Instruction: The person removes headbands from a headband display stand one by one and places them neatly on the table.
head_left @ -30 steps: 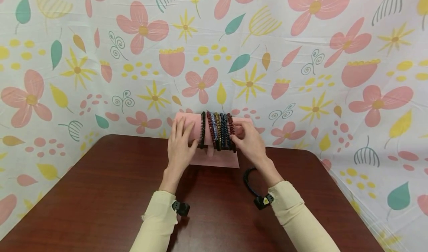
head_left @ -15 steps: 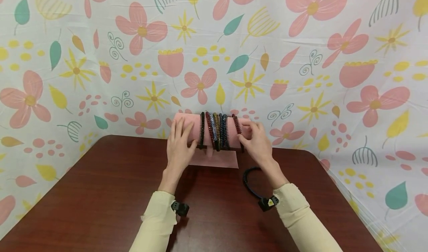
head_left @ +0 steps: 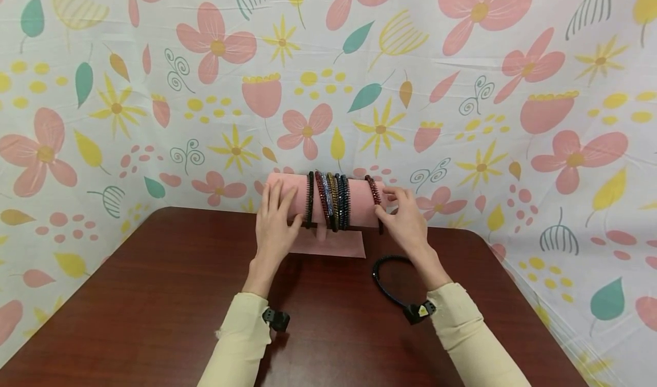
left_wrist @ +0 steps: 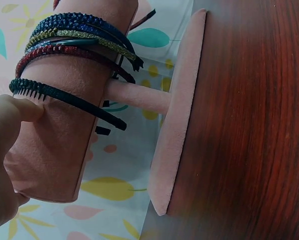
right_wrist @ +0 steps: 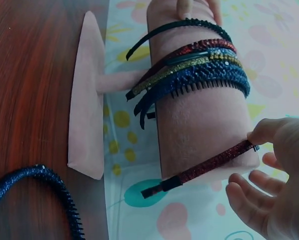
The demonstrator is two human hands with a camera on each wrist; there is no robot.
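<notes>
A pink padded headband stand (head_left: 362, 204) holds several beaded headbands around its horizontal roll. My right hand (head_left: 409, 223) pinches a dark red headband (right_wrist: 214, 162) at the roll's right end; the band is tilted in the right wrist view, with one tip below the roll. Resting on the left end of the roll, my left hand (head_left: 274, 227) has fingers extended over the top and its thumb near a black headband (left_wrist: 64, 97). A red, a silver-blue, a gold and dark blue headbands (right_wrist: 209, 75) sit bunched at the middle.
Another dark blue headband (head_left: 377, 281) lies on the brown table (head_left: 154, 307), close to my right wrist. The stand's flat pink base (head_left: 333, 247) rests near the table's back edge. Behind it hangs a flowered cloth (head_left: 308, 62).
My right hand has moved right along the roll, sliding the dark red headband away from the bunched ones to the roll's end. The left hand stays in place.
</notes>
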